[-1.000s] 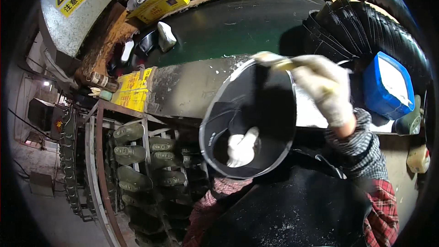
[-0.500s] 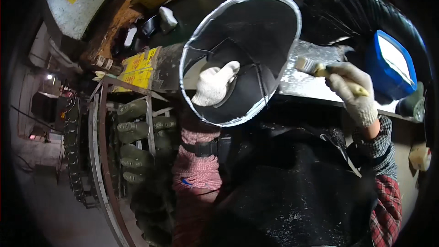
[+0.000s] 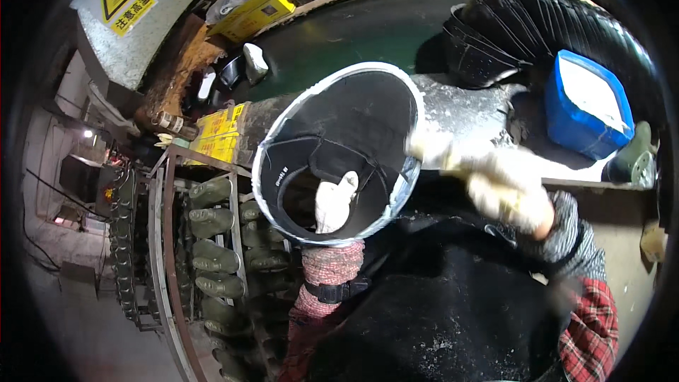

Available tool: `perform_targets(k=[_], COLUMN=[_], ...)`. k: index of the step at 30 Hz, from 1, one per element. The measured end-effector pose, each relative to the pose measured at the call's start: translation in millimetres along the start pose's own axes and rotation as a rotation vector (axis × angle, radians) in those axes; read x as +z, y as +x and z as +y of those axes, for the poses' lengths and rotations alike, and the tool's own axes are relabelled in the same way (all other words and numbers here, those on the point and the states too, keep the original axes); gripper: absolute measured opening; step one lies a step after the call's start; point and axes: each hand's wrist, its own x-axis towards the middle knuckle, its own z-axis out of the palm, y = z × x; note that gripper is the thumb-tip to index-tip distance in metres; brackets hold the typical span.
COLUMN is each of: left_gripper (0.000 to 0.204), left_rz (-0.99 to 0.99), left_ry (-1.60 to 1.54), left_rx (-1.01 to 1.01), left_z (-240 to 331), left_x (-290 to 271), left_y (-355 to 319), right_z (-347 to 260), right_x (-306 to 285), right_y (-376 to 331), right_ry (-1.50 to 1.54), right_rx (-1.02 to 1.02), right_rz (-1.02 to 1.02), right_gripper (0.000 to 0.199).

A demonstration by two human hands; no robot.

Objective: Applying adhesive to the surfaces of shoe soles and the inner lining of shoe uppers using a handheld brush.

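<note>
A black, wide-mouthed tube-shaped piece (image 3: 353, 110) with a white-coated rim is tilted in front of me, its inside showing. My left hand (image 3: 334, 204), in a white knitted glove, shows within its lower opening. The thumb points up and the fingers appear curled on the piece, partly hidden. Smeared by motion, my gloved right hand (image 3: 513, 194) grips a paintbrush (image 3: 430, 145). The bristle end is at the right side of the rim; whether it touches cannot be made out. Beyond that hand stands a blue tub (image 3: 587, 110) with white contents.
A rack of olive-green boots (image 3: 214, 255) stands at the left. Black ribbed pieces (image 3: 523, 25) are heaped at the back right. A green boot-shaped item (image 3: 631, 155) is by the tub. Yellow cartons (image 3: 258, 18) line the far bench edge. A warning sign (image 3: 124, 7) marks a grey housing.
The black piece has come down and nearer, and turned so its lower opening shows. My right hand has swung left with the paintbrush, bringing the bristles from the bench to the rim.
</note>
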Motion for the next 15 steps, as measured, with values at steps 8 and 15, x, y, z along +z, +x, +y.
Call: perform_targets(k=[8, 15], left_gripper=[0.026, 0.028], left_rz=[0.026, 0.199], left_ry=[-0.079, -0.114], left_rx=[0.013, 0.085], left_z=[-25.1, -10.0], left_x=[32.3, 40.8], left_y=[4.4, 19.2], right_z=[-12.1, 47.6], right_x=[33.8, 2.8], right_y=[60.3, 35.6], right_ry=[0.019, -0.173], right_rx=[-0.309, 0.187], right_rz=[-0.016, 0.277], right_gripper=[0.041, 0.024])
